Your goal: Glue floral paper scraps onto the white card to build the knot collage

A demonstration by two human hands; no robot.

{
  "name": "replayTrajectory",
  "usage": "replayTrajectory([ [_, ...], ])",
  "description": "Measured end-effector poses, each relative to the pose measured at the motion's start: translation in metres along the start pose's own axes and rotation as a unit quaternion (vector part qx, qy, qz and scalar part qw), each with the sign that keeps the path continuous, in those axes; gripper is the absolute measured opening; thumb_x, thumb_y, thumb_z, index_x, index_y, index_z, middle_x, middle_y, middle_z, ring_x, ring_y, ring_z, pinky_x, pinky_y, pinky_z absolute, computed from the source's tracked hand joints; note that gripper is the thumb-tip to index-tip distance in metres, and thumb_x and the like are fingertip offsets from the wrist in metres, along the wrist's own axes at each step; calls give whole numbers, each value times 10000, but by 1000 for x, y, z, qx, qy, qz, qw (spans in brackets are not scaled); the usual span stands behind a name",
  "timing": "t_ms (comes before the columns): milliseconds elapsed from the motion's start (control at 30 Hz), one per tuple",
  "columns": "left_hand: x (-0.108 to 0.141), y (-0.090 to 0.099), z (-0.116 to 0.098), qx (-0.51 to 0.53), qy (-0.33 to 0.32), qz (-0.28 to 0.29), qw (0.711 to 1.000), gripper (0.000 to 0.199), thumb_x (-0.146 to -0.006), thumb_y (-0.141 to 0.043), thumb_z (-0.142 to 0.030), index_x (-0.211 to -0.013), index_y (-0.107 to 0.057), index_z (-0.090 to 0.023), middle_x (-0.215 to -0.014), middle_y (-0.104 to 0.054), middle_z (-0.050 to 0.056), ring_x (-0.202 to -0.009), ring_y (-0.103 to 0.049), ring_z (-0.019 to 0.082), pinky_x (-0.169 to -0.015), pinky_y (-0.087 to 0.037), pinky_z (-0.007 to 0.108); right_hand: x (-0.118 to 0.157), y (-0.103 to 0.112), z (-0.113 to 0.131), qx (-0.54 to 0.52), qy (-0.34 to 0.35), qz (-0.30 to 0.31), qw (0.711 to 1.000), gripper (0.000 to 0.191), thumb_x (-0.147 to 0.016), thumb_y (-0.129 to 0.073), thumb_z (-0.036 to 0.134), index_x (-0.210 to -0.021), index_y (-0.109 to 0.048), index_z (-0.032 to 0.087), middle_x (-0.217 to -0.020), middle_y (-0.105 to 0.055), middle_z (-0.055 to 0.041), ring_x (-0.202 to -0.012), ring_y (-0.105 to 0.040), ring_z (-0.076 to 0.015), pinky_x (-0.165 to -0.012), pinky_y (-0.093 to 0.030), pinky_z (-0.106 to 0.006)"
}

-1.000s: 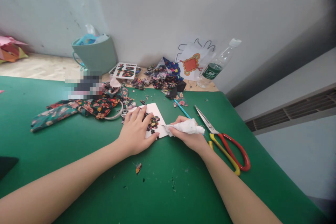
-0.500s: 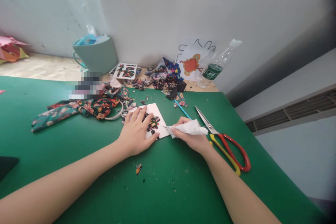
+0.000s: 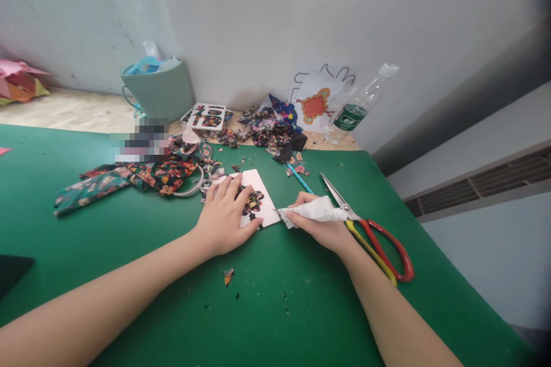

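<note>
My left hand [image 3: 224, 215] lies flat with its fingers spread on a white board [image 3: 269, 213] that bears dark floral fabric pieces [image 3: 255, 200]. My right hand [image 3: 316, 222] is closed around a tool wrapped in white material [image 3: 316, 211]. The tool's thin tip is close to the board's right edge; whether they touch is unclear. Just right of my right hand lie scissors [image 3: 353, 215] with red and yellow handles. A blue stick [image 3: 299, 176] is on the green table behind my right hand.
Floral cloth [image 3: 142, 175] and a tape ring [image 3: 191, 183] lie at left. Farther back are a green bin [image 3: 159, 92], a patterned white card [image 3: 209, 117], fabric scraps [image 3: 271, 126], a drawing [image 3: 314, 106] and a plastic bottle [image 3: 350, 114]. Small scraps [image 3: 229, 277] lie in front.
My right hand and the wrapped tool have shifted slightly right, away from the board's fabric pieces. My left hand stays on the board.
</note>
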State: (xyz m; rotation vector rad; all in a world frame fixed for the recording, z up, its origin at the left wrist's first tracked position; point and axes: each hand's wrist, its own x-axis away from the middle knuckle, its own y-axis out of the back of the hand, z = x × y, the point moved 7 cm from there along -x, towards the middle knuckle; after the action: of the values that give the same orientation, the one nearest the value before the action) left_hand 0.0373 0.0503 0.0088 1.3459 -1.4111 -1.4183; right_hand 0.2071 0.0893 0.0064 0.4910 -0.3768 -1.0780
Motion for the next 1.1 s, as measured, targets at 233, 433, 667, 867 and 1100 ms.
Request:
replayTrajectory([
  [233,1,1,0,4,0,0,1000,611,-768,-389,-587,-1247,-408,-207,-1384,-284,98,-1246,-232,325,-992,-169,484,0,2,2,-15,-8,9,1000,207,-726,-568,330,-628,-449,193,-643,-614,14,-584,-509,-122,-525,-352,-226],
  [433,1,1,0,10,0,-2,1000,598,-767,-402,-578,-1238,-417,-209,-1383,-283,97,-1241,-235,326,-994,-164,488,0,5,6,-34,-18,17,999,204,-707,-580,325,-621,-451,192,-625,-603,17,-574,-516,-121,-516,-352,-226],
  [667,1,0,1,27,-5,2,1000,599,-773,-410,-560,-1256,-397,-204,-1391,-259,94,-1263,-185,336,-1013,-155,501,-2,5,0,-99,-22,17,995,191,-685,-594,262,-618,-428,193,-601,-580,23,-555,-512,-119,-506,-355,-228],
  [867,2,1,0,38,-29,-11,999,618,-752,-466,-507,-1283,-365,-207,-1376,-268,95,-1274,-171,332,-1041,-109,498,-2,13,-4,-160,-10,-70,985,200,-662,-623,314,-636,-473,184,-640,-572,9,-559,-511,-117,-528,-384,-242],
  [1100,1,4,-1,31,-21,-22,999,719,-697,-468,-624,-1284,-379,-219,-1339,-318,107,-1242,-211,339,-1024,-109,497,-3,-5,0,-74,-12,-41,996,232,-681,-616,392,-741,-534,183,-683,-569,-3,-593,-509,-128,-534,-383,-246],
])
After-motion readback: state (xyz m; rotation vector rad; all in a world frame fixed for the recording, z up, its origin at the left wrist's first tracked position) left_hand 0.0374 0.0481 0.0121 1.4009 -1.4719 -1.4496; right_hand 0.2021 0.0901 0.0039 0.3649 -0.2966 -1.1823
